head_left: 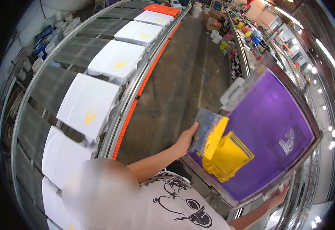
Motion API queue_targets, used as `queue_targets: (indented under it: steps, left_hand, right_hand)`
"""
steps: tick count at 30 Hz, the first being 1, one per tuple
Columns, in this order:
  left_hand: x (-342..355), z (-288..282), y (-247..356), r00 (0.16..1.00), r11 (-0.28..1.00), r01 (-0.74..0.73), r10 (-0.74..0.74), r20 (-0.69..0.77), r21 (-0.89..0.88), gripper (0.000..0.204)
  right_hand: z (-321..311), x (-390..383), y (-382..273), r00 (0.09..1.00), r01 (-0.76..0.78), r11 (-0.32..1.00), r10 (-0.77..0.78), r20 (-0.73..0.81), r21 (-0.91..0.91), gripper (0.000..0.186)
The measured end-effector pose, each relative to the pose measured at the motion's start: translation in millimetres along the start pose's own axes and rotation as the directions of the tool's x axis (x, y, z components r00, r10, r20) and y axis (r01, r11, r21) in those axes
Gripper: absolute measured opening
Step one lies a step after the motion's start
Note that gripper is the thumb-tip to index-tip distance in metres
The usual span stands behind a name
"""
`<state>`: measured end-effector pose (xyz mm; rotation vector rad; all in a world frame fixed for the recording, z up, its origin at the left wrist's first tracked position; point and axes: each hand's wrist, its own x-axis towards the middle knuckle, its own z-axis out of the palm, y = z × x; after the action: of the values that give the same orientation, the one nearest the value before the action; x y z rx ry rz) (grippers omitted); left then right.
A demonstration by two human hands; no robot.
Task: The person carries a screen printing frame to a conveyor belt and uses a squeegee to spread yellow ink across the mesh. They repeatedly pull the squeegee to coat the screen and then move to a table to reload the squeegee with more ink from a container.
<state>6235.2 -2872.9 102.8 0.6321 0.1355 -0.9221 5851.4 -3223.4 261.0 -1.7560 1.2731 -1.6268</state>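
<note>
Left hand grips yellow-smeared squeegee — right hand beside purple screen, hold unclear.

The screen is showing purple with a pale patch; the paint is gleaming yellow; the squeegee is mixing grey and yellow; white cloths are bearing yellow marks; the worn shirt is displaying black outlines on white.

Passable: floor aisle between orange strip and cluttered surface. Tilted purple printing screen blocks the right side. Squeegee in left hand overhangs its left edge; right hand crowds its lower edge. White-fabric-covered boards leave only narrow gaps between them.
</note>
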Motion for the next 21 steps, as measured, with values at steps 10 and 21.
queue_targets:
  steps: [10, 21]
  left_hand:
    - [278, 42, 204, 0.992, 0.989, -0.071, 0.084, -0.096, 0.129, 0.063]
    - [577, -24, 432, 0.889, 0.921, -0.386, 0.385, -0.250, 0.045, 0.060]
  right_hand:
    - [367, 72, -43, 0.992, -0.116, 0.987, 0.108, 0.071, 0.113, 0.046]
    - [844, 104, -186, 0.912, 0.105, 0.968, -0.185, 0.365, 0.229, 0.042]
